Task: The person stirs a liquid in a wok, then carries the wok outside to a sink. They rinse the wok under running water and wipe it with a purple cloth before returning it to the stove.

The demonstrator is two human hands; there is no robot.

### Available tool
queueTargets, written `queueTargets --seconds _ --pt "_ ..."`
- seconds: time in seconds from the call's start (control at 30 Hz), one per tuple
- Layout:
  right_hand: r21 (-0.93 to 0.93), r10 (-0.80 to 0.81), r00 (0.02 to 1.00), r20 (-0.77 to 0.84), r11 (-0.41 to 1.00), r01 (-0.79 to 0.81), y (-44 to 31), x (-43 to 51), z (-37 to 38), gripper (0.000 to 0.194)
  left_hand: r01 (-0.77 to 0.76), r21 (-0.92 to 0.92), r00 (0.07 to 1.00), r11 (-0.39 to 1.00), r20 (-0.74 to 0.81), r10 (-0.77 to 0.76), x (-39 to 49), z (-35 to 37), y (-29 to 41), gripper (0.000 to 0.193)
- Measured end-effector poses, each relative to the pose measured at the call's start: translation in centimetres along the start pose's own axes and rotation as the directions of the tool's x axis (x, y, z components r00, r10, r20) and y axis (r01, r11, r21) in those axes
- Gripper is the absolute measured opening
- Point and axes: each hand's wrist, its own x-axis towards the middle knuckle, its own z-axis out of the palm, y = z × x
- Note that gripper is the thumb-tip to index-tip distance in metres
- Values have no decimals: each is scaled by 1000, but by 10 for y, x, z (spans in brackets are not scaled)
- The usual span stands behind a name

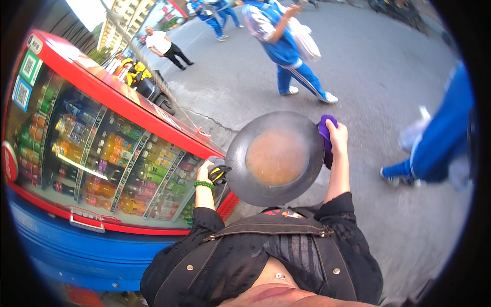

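Between my two hands hangs a large dark metal wok (236, 161), held out in front of my body. Steam rises from the brownish liquid (277, 159) pooled in its middle. My left hand (206, 170) grips the wok's left side through a grey, black and yellow cloth or glove (218, 173). On the opposite side, my right hand (337, 136) is closed around a purple cloth (326, 132) at the rim. The cloths hide the wok's handles.
A red-framed drinks fridge (126, 119) stands close on my left, with a blue base (88, 253) below. Pedestrians in blue clothing pass ahead (285, 53) and at right (441, 142). A person in a white shirt (163, 42) and a parked scooter (153, 92) are farther off.
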Motion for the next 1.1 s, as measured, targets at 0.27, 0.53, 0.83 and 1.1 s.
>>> queueTargets --seconds 0.27,0.53,0.83,1.1 --pt "-123 -39 979 199 990 65 0 151 71 28 -88 -202 994 975 -84 72 51 48 -33 28" --pt "-131 35 926 375 991 15 -13 255 200 31 -201 -356 954 913 -284 99 108 73 -24 22" --pt "-46 111 867 486 994 -102 11 350 338 25 -389 -411 880 824 -430 201 205 108 37 15" --pt "-17 198 802 563 973 -228 9 435 504 23 -394 -398 838 829 -526 146 316 111 140 18"
